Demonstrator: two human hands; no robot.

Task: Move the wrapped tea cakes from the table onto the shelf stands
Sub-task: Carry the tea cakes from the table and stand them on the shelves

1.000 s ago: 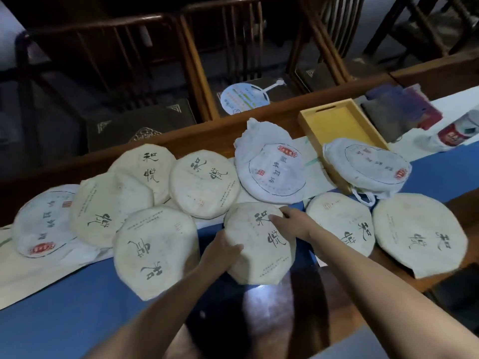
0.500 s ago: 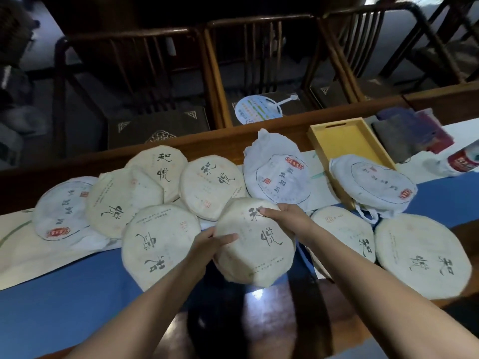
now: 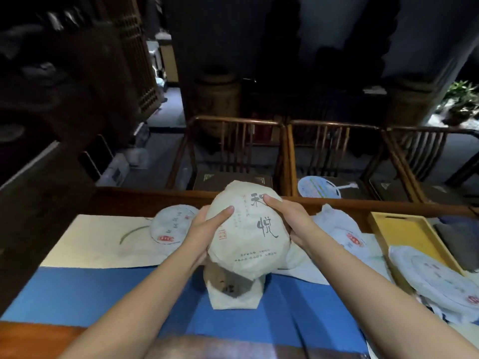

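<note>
Dim wooden chairs line the far edge of the table, which carries a blue runner and a pale cloth. Toward the left of the far edge lies one white-wrapped cake. My left hand grips the left rim of the lifted tea cake, thumb curled over its face; my right hand clamps the right rim the same way. The cake hangs tilted above another cake near the middle of the runner. Further right more wrapped cakes crowd a yellow tray at the right edge. I judge this the carry step: next I must turn toward the shelf stands, which I cannot see from here. Open room lies left over the bare runner; the right side is cluttered.
</note>
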